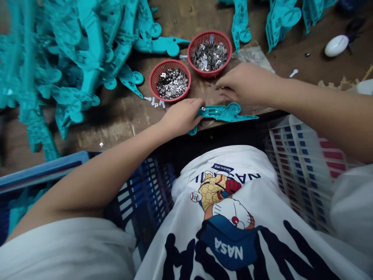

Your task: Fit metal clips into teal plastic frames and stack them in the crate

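Note:
My left hand [183, 116] is closed on the left end of a teal plastic part [220, 112], which lies along the front edge of the table. The part has a round disc and a long pointed tip facing right. By my left fingertips a small shiny metal clip [203, 109] sits on it. My right hand [247, 83] hovers just behind the part, fingers pinched around something thin that is too blurred to name. Close behind the hands stand two red baskets, a nearer one [175, 100] and a farther one [210, 74], both holding many small metal pieces.
A big heap of teal plastic parts [93, 46] covers the table's left side. More teal parts [281, 21] lie at the back right, near a white oval object [336, 46]. Below the table edge are a blue crate [140, 186] and a white crate [294, 163].

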The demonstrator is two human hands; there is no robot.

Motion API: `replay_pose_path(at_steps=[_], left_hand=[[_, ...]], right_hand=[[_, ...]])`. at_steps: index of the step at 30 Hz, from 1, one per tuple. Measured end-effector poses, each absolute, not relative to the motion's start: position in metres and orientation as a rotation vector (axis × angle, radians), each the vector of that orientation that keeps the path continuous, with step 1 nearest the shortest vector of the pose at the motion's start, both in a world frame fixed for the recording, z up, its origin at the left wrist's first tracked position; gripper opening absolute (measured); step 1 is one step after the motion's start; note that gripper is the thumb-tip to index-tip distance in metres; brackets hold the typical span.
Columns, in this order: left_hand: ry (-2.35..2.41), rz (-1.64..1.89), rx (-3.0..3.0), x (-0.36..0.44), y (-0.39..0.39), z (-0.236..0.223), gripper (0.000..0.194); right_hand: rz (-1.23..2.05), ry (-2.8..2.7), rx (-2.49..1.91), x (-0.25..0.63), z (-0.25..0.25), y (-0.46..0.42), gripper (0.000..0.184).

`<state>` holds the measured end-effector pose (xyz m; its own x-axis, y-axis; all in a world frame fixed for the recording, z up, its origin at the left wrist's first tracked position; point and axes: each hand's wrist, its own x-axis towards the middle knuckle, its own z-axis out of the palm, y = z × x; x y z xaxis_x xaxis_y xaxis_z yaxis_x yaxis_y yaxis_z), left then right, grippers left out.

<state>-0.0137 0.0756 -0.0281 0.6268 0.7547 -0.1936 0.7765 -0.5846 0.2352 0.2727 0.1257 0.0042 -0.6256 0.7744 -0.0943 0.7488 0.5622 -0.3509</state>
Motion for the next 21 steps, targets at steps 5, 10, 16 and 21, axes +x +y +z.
replay_pose_path(at_steps=[5,10,16,21], left_hand=[[1.176,-0.090,2.558,-0.019,0.084,-0.025,0.040],[1.175,-0.174,2.622,-0.010,0.081,-0.021,0.044],[1.453,-0.337,2.549,0.008,0.068,-0.018,0.034],[1.481,-0.373,2.566,0.012,0.061,-0.017,0.035]], right_hand=[[0.223,-2.996,-1.575,0.266,0.009,0.122,0.039],[0.341,-3.198,-1.200,0.246,0.016,0.095,0.045],[0.445,-3.177,-1.155,0.235,0.006,0.078,0.043],[0.327,-3.222,-1.026,0.237,0.001,0.079,0.050]])
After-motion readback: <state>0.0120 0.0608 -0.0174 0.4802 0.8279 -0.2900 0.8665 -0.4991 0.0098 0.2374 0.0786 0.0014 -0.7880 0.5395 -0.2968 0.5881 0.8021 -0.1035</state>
